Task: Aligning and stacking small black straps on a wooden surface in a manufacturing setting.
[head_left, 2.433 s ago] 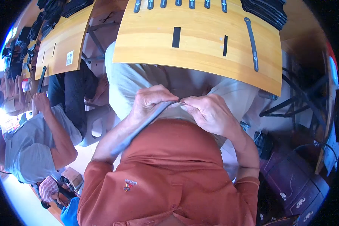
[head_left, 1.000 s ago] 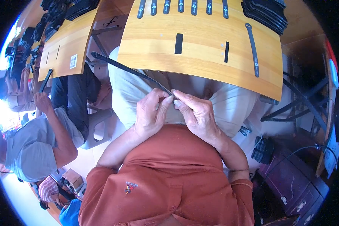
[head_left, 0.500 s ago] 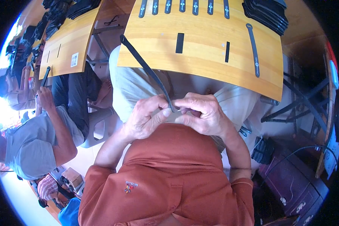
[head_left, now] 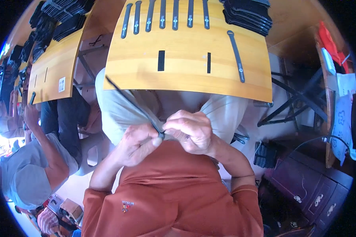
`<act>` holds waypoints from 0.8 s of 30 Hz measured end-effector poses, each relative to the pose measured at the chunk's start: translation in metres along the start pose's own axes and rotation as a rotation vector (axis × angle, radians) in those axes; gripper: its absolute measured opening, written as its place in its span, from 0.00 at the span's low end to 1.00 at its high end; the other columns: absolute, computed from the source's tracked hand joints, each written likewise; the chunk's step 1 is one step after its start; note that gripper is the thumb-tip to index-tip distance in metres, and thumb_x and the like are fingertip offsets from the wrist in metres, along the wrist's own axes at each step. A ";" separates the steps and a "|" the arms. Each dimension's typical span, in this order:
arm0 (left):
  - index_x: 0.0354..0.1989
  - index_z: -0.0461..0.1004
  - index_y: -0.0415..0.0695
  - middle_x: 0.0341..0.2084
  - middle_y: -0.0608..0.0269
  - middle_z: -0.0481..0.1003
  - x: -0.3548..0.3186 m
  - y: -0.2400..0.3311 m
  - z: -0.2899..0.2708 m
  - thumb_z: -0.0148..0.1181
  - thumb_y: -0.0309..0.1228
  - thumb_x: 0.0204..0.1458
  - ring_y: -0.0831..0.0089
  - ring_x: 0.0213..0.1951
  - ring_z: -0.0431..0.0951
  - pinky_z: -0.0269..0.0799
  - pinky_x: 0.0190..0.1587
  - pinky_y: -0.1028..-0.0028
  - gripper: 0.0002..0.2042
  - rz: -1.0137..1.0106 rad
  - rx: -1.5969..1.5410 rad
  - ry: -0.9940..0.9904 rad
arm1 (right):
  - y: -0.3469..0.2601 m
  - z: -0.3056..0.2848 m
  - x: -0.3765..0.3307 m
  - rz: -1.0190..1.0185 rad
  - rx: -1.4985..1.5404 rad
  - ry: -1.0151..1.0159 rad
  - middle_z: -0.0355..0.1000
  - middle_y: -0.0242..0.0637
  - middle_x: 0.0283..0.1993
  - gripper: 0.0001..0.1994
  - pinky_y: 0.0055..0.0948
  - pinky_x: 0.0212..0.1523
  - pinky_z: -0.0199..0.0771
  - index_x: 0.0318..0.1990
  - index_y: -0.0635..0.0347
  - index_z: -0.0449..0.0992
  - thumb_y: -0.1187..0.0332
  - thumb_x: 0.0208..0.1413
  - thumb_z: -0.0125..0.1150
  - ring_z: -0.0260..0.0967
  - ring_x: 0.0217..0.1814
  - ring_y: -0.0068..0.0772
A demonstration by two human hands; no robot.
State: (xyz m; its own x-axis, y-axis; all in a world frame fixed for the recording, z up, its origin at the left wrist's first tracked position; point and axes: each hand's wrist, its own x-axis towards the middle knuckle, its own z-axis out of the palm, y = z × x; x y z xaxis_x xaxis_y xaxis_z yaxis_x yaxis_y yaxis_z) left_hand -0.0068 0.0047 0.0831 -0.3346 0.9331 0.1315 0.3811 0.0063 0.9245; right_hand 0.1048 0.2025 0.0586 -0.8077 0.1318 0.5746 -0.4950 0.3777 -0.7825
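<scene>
A long black strap (head_left: 135, 104) slants up and away to the left above my lap, its far end free near the table edge. My left hand (head_left: 137, 144) pinches its near end between thumb and fingers. Curled in beside it, my right hand (head_left: 192, 131) has its fingertips closed on that same end; its thumb is mostly hidden. On the wooden table (head_left: 134, 81) ahead, several dark straps (head_left: 175, 15) lie in a row at the far side. One more strap (head_left: 236, 57) lies alone at the right.
Two black strips (head_left: 161, 60) are on the tabletop. A stack of black pieces (head_left: 249, 17) stands at its far right corner. At left, a person in grey (head_left: 31, 168) sits by another table (head_left: 53, 79). A purple drawer cabinet (head_left: 308, 189) stands lower right.
The view has shifted, so the table sits lower and further left. Both hands stay at the strap's near end; the right hand has turned, its fingers bending over the strap's end.
</scene>
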 end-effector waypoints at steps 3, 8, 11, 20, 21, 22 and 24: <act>0.35 0.73 0.41 0.23 0.58 0.70 -0.005 0.018 -0.010 0.60 0.25 0.61 0.58 0.24 0.73 0.66 0.28 0.63 0.04 0.026 -0.134 -0.112 | 0.003 -0.041 0.011 0.084 -0.116 0.155 0.78 0.41 0.31 0.03 0.30 0.29 0.77 0.37 0.63 0.81 0.79 0.55 0.66 0.79 0.30 0.35; 0.33 0.73 0.38 0.23 0.58 0.72 -0.008 0.034 -0.016 0.61 0.23 0.61 0.58 0.24 0.73 0.66 0.27 0.62 0.04 0.180 -0.331 -0.244 | 0.038 -0.134 0.025 0.302 -0.166 0.579 0.76 0.27 0.28 0.07 0.20 0.24 0.65 0.37 0.63 0.83 0.69 0.63 0.67 0.67 0.24 0.16; 0.33 0.73 0.38 0.24 0.56 0.73 -0.013 0.032 -0.015 0.61 0.25 0.62 0.56 0.25 0.74 0.67 0.27 0.60 0.06 0.165 -0.356 -0.269 | 0.055 -0.180 0.026 0.259 -0.362 0.738 0.72 0.23 0.26 0.11 0.18 0.22 0.58 0.39 0.65 0.83 0.64 0.66 0.66 0.61 0.22 0.10; 0.31 0.75 0.37 0.24 0.55 0.75 -0.029 0.044 -0.025 0.61 0.22 0.59 0.57 0.24 0.76 0.67 0.27 0.61 0.05 0.249 -0.484 -0.348 | 0.099 -0.309 0.001 0.263 -0.348 1.130 0.71 0.24 0.26 0.07 0.18 0.22 0.58 0.39 0.64 0.81 0.68 0.65 0.65 0.60 0.22 0.12; 0.30 0.74 0.37 0.24 0.55 0.75 -0.036 0.039 -0.028 0.62 0.22 0.59 0.57 0.24 0.76 0.67 0.27 0.61 0.05 0.205 -0.500 -0.330 | 0.094 -0.314 0.000 0.275 -0.454 1.129 0.71 0.24 0.26 0.08 0.18 0.21 0.57 0.39 0.64 0.81 0.68 0.65 0.64 0.60 0.22 0.12; 0.30 0.74 0.38 0.23 0.56 0.75 -0.040 0.035 -0.029 0.62 0.22 0.58 0.57 0.23 0.76 0.67 0.27 0.62 0.05 0.161 -0.516 -0.313 | 0.089 -0.317 -0.005 0.288 -0.562 1.126 0.71 0.25 0.26 0.08 0.19 0.20 0.56 0.39 0.65 0.81 0.68 0.66 0.63 0.60 0.21 0.12; 0.29 0.74 0.38 0.23 0.56 0.75 -0.041 0.031 -0.028 0.62 0.22 0.58 0.58 0.23 0.75 0.67 0.27 0.62 0.05 0.156 -0.520 -0.283 | 0.082 -0.314 -0.010 0.316 -0.632 1.083 0.73 0.29 0.28 0.09 0.22 0.25 0.65 0.40 0.67 0.81 0.68 0.66 0.63 0.65 0.24 0.17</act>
State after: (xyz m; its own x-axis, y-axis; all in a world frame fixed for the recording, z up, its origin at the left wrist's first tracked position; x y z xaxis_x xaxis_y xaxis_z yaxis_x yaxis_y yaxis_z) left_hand -0.0058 -0.0435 0.1167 -0.0394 0.9686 0.2456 -0.0876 -0.2482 0.9647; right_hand 0.1730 0.5201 0.0643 -0.0454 0.8531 0.5197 0.1448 0.5204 -0.8416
